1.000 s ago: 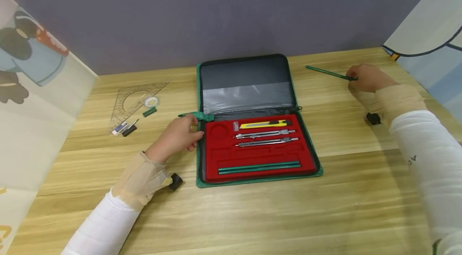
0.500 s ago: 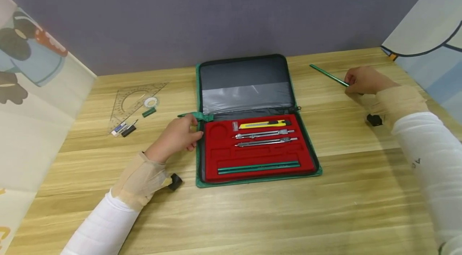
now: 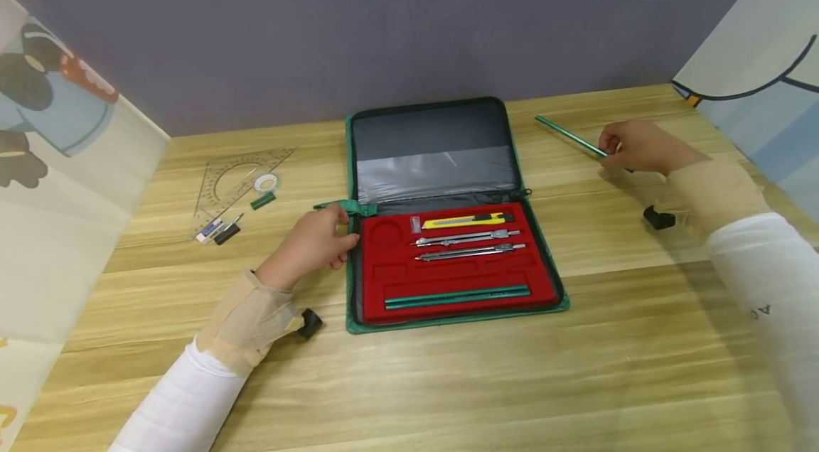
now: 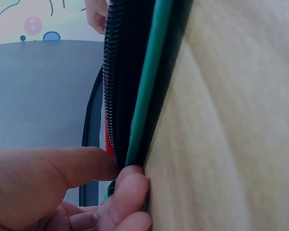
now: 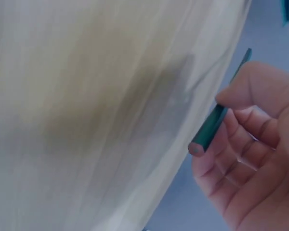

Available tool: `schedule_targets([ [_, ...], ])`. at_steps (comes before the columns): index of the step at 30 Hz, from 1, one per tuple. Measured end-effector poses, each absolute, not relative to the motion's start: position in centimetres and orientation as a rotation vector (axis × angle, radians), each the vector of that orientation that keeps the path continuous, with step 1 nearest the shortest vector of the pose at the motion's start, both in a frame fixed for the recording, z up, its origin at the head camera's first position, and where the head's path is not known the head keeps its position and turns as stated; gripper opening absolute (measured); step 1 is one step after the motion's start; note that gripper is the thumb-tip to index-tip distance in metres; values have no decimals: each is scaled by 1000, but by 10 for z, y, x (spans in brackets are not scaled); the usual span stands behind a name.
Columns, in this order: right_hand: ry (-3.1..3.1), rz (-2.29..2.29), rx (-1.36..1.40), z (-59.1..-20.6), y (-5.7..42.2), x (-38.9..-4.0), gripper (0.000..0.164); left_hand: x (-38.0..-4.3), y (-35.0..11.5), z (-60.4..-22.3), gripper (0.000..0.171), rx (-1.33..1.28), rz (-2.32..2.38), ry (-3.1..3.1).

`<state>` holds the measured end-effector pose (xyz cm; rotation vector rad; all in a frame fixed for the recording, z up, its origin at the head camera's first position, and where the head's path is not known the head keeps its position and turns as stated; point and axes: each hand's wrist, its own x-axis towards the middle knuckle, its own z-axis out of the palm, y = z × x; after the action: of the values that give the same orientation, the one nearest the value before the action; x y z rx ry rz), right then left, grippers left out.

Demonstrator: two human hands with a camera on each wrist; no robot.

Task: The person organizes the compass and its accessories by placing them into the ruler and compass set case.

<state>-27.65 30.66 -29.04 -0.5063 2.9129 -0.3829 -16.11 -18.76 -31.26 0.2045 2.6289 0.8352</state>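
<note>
My right hand (image 3: 646,146) pinches a green pencil (image 3: 566,132) between thumb and fingers, over the back right of the table. Its flat unsharpened end shows close up in the right wrist view, where the pencil (image 5: 209,127) slants past the thumb. At the left edge of an opened zip case (image 3: 559,281), my left hand (image 3: 313,242) grips the zippered border; the left wrist view has thumb and fingertips on either side of that edge. Inside the case's red tray (image 3: 384,271) lie two green pencils (image 3: 457,298), a yellow utility knife (image 3: 467,221) and two metal compasses (image 3: 470,251).
Left of the case lie a clear set square (image 3: 211,185), a white ring-shaped item (image 3: 265,183), a small green block (image 3: 263,200), an eraser (image 3: 209,229) and a small black piece (image 3: 227,234). A grey panel (image 3: 416,18) closes off the table's back.
The pencil in my right hand has turned slightly, then shifted left toward the case along with the hand. My left hand stays at the case's edge.
</note>
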Motion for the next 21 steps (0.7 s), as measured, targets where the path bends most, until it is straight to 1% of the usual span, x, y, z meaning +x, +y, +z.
schedule_targets([
  [11, 2898, -459, -584, -282, 268, -255, 17, -162, -190, -313, 35, 213, 829, 2644],
  [15, 2907, -429, -625, -278, 260, -249, 18, -163, -190, -314, 35, 211, 825, 2645],
  [21, 2918, -421, -607, -273, 254, -239, 18, -164, -189, -314, 35, 216, 823, 2645],
])
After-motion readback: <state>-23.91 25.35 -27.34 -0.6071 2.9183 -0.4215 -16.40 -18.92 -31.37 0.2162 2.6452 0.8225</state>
